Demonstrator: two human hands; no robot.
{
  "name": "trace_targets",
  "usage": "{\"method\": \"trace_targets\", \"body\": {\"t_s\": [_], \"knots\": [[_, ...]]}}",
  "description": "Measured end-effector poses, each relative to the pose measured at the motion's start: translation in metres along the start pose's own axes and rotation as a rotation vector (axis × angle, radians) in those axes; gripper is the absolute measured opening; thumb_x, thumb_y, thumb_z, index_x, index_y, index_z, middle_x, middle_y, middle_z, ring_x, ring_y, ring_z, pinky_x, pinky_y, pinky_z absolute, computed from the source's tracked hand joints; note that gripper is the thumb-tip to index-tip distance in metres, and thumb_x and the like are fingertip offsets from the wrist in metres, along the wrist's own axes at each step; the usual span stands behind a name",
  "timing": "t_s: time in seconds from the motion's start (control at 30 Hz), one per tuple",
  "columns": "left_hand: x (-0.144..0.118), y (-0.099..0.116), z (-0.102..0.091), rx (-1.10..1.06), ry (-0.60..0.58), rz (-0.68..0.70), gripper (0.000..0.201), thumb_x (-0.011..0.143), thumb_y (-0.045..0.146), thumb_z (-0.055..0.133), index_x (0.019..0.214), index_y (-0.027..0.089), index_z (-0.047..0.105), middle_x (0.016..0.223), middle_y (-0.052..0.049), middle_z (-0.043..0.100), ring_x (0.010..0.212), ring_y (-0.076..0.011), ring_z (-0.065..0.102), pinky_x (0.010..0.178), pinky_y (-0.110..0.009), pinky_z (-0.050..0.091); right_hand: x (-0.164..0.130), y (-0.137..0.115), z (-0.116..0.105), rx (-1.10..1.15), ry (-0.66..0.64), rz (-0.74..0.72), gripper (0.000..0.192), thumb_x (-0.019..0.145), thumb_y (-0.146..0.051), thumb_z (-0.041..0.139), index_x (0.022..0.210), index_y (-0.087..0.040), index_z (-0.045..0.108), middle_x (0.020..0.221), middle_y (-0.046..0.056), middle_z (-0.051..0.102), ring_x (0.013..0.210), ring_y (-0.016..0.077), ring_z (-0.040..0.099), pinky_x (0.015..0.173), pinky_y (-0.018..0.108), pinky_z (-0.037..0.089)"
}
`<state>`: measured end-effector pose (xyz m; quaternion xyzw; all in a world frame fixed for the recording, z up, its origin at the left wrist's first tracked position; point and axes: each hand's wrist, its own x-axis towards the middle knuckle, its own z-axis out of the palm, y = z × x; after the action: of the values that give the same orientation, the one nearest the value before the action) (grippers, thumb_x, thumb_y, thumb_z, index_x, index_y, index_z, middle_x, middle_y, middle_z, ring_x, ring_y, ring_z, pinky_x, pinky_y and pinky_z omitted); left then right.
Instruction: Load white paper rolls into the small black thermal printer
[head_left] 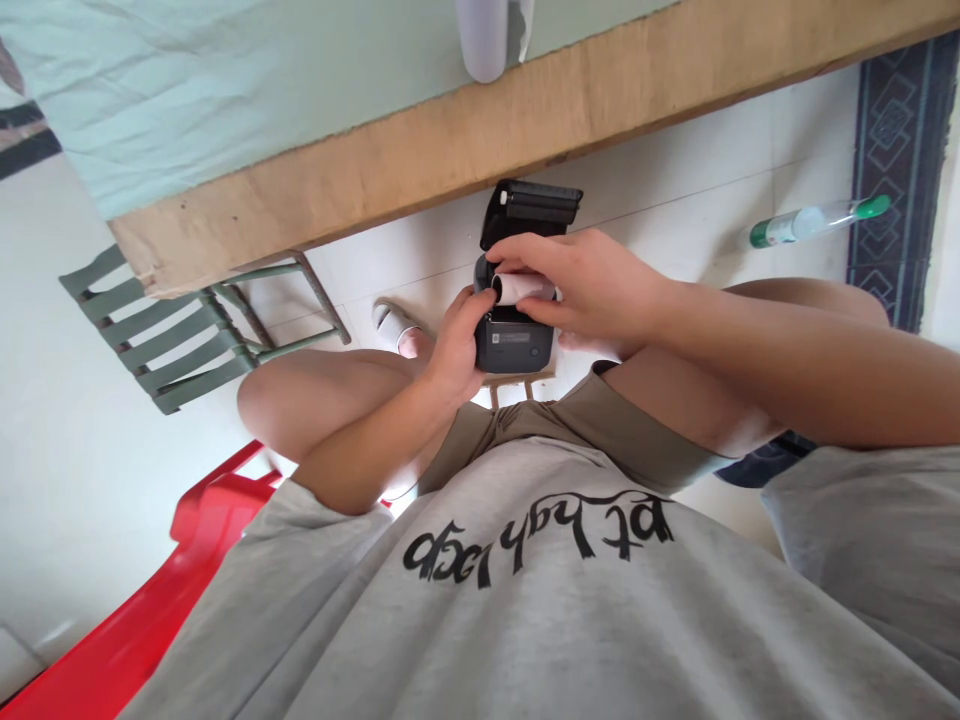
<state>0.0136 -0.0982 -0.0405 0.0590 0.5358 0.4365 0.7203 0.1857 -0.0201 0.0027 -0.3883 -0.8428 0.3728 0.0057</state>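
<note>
We have the black portable printer [517, 345] on the near side of the worktop [420, 150], its lid [531, 212] open at the far end. The white paper roll [523, 289] could slip or seat askew if pinched unevenly; the printer could tip should our left hand [459, 345] loosen its grip around the left side. Our right hand [596, 285] reaches in from the right, back upward, gripping the roll.

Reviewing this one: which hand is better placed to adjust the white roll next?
The right hand, I'd judge: it holds the white roll at the open black device, whereas the left hand grips the device's side.
</note>
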Motion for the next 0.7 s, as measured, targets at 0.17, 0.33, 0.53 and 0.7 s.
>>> {"method": "trace_targets", "body": {"t_s": [0.17, 0.33, 0.53, 0.7], "knots": [[0.000, -0.001, 0.001, -0.023, 0.017, -0.014, 0.025, 0.090, 0.040, 0.078, 0.092, 0.020, 0.063, 0.084, 0.001, 0.070, 0.072, -0.0138, 0.068, 0.067, -0.027, 0.053, -0.001, 0.001, 0.003, -0.027, 0.073, 0.055, 0.059, 0.088, -0.022, 0.059, 0.147, -0.018, 0.063, 0.131, 0.011, 0.072, 0.115, 0.0242, 0.068, 0.091, 0.032, 0.050], [-0.002, -0.002, 0.001, -0.035, 0.011, -0.005, 0.025, 0.090, 0.037, 0.080, 0.088, 0.020, 0.061, 0.081, 0.001, 0.069, 0.072, -0.0131, 0.068, 0.068, -0.027, 0.054, 0.001, 0.003, 0.007, -0.132, 0.078, 0.036, 0.045, 0.092, -0.027, 0.059, 0.135, -0.017, 0.067, 0.128, 0.012, 0.070, 0.102, 0.0213, 0.064, 0.077, 0.029, 0.039], [0.001, -0.004, -0.003, -0.011, -0.016, 0.005, 0.025, 0.089, 0.040, 0.080, 0.088, 0.021, 0.065, 0.083, 0.001, 0.072, 0.073, -0.0139, 0.068, 0.067, -0.027, 0.053, 0.000, 0.003, 0.001, -0.188, 0.035, -0.013, 0.044, 0.097, -0.023, 0.046, 0.135, -0.020, 0.068, 0.114, 0.007, 0.075, 0.098, 0.0177, 0.064, 0.075, 0.028, 0.030], [0.002, -0.003, -0.003, 0.010, -0.067, 0.046, 0.031, 0.082, 0.042, 0.086, 0.085, 0.019, 0.065, 0.083, 0.001, 0.069, 0.079, -0.0128, 0.067, 0.073, -0.025, 0.055, -0.009, -0.009, 0.002, -0.236, 0.016, -0.107, 0.038, 0.100, -0.026, 0.045, 0.127, -0.020, 0.071, 0.111, 0.006, 0.078, 0.097, 0.0176, 0.064, 0.077, 0.030, 0.029]]}}
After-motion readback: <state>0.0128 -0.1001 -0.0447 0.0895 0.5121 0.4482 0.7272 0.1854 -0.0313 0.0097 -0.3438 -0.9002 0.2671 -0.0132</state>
